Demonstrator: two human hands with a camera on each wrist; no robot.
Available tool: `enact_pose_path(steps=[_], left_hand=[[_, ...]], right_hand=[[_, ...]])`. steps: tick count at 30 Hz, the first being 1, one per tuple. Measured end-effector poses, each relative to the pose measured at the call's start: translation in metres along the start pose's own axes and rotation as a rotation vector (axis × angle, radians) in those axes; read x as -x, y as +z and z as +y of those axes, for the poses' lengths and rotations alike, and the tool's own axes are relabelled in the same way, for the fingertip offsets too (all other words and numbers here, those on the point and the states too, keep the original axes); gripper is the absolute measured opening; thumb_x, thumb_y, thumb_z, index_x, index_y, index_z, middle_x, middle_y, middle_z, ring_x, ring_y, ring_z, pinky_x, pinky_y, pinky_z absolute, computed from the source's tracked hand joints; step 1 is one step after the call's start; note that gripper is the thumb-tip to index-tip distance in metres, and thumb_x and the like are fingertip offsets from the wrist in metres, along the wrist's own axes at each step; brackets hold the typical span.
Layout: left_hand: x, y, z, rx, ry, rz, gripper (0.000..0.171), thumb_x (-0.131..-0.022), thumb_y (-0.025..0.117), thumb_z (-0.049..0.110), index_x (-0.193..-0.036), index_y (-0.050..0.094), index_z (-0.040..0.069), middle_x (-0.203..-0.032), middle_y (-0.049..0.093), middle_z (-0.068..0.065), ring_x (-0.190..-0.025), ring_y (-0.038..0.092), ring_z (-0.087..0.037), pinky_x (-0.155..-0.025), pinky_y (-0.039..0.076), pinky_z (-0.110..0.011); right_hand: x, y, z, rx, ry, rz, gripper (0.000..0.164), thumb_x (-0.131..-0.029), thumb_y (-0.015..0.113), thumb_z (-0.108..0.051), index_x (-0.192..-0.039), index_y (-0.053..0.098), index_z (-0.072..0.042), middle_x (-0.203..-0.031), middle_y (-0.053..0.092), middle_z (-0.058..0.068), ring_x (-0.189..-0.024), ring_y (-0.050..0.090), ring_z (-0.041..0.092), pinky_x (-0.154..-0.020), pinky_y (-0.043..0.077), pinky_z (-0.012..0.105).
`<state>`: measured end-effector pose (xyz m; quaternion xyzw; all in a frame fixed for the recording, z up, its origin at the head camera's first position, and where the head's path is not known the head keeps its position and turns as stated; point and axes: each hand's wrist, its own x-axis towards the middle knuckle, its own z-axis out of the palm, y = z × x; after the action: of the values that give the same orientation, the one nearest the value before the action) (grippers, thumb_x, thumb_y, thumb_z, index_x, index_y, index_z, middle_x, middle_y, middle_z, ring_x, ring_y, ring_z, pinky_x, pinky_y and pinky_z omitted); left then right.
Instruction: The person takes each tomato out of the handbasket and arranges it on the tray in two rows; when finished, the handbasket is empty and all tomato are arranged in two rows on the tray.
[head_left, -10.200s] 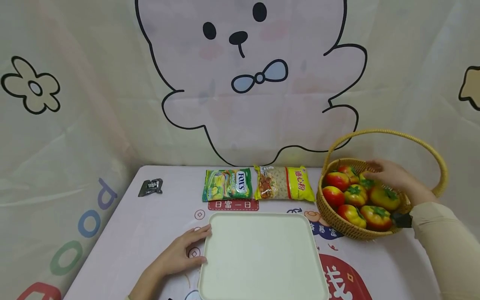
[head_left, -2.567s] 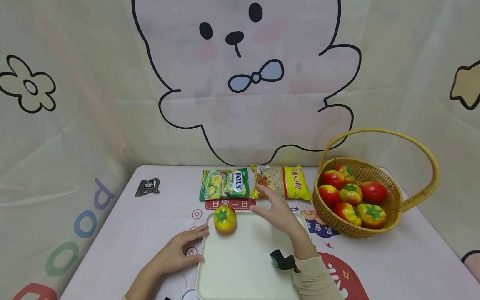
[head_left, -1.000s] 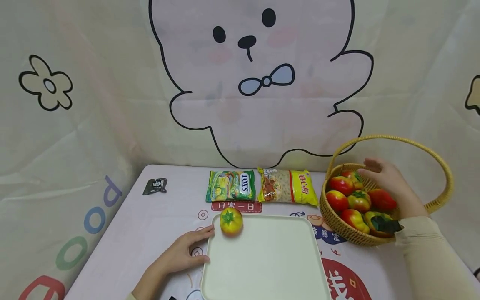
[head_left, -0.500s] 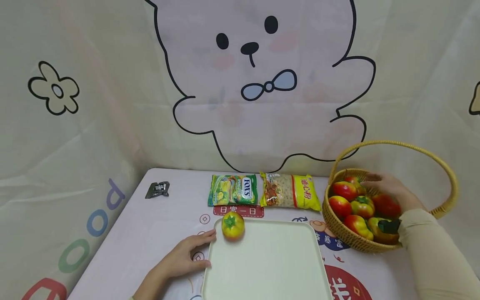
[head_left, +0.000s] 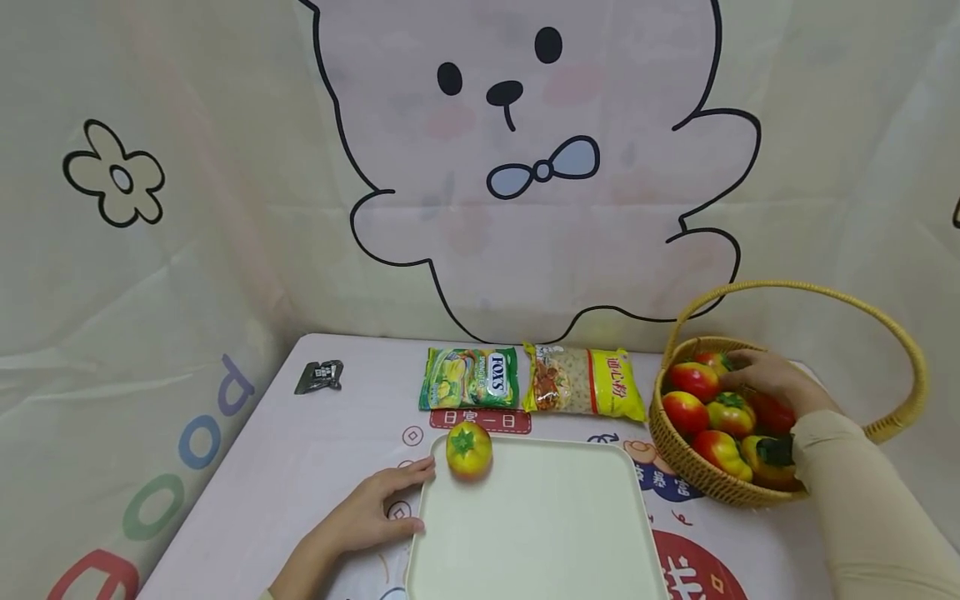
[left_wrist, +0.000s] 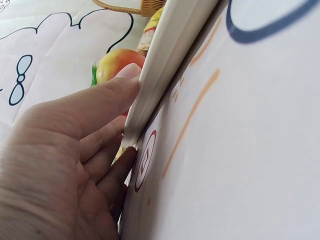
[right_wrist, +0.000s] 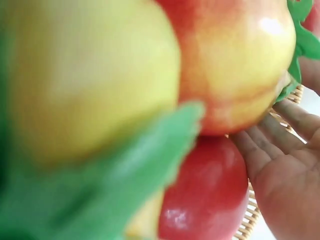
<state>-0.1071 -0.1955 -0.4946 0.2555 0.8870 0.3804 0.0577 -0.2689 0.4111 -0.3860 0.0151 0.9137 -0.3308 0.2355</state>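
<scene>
My left hand (head_left: pixel 367 512) rests at the left edge of the pale tray (head_left: pixel 540 533), fingers fairly straight; in the left wrist view its thumb lies against the tray's rim (left_wrist: pixel 162 55). On the tray's far left corner sits one yellow-red tomato (head_left: pixel 469 451) with a green leafy top. My right hand (head_left: pixel 772 379) reaches into the wicker basket (head_left: pixel 693 471), over the back of several red-and-yellow tomatoes. From the right wrist, the fingers of that hand (right_wrist: pixel 285 175) extend beside a red tomato (right_wrist: pixel 205 190) and up to an orange-yellow one (right_wrist: pixel 235 60). Blurred leaf and fruit fill the left there.
Behind the tray lie a green FOX'S candy bag (head_left: pixel 468 379) and a yellow pasta bag (head_left: pixel 585 382). A small black packet (head_left: pixel 319 377) lies at the far left. The basket's tall handle (head_left: pixel 862 308) arches over the right forearm's side; a printed cloth backs the table.
Since the oldest frame, one tomato has come from the basket onto the tray. My right hand, over the tray earlier, has returned to the basket and lowered among the tomatoes. The left hand stays.
</scene>
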Motion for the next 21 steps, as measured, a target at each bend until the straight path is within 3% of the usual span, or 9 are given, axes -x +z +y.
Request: enact_pose_path(steps=[9,13,21], left_hand=[[-0.002,-0.001,-0.001,-0.036,0.05,0.025,0.063,-0.077,0.074,0.043,-0.134,0.056,0.021,-0.144,0.046,0.009,-0.133,0.045,-0.021,-0.108,0.038,-0.045],[-0.003,-0.001,-0.001,-0.048,0.071,0.035,0.063,-0.077,0.074,0.042,-0.134,0.056,0.02,-0.144,0.047,0.007,-0.132,0.046,-0.021,-0.108,0.039,-0.045],[-0.002,0.0,0.001,-0.025,0.04,0.019,0.064,-0.077,0.074,0.042,-0.134,0.055,0.02,-0.145,0.046,0.007,-0.133,0.045,-0.022,-0.109,0.038,-0.045]], right_hand=[[-0.011,0.003,0.005,0.052,-0.116,0.026,0.075,-0.089,0.056,-0.013,-0.142,0.011,0.016,-0.131,0.027,0.044,-0.111,0.04,0.053,-0.097,0.038,0.065],[-0.013,0.004,0.005,0.07,-0.125,0.042,0.071,-0.09,0.055,-0.011,-0.142,0.013,0.015,-0.127,0.031,0.042,-0.106,0.044,0.049,-0.092,0.043,0.061],[-0.011,0.008,0.006,0.073,-0.165,0.1,0.066,-0.089,0.059,-0.013,-0.137,0.022,0.013,-0.124,0.037,0.039,-0.104,0.046,0.047,-0.089,0.046,0.06]])
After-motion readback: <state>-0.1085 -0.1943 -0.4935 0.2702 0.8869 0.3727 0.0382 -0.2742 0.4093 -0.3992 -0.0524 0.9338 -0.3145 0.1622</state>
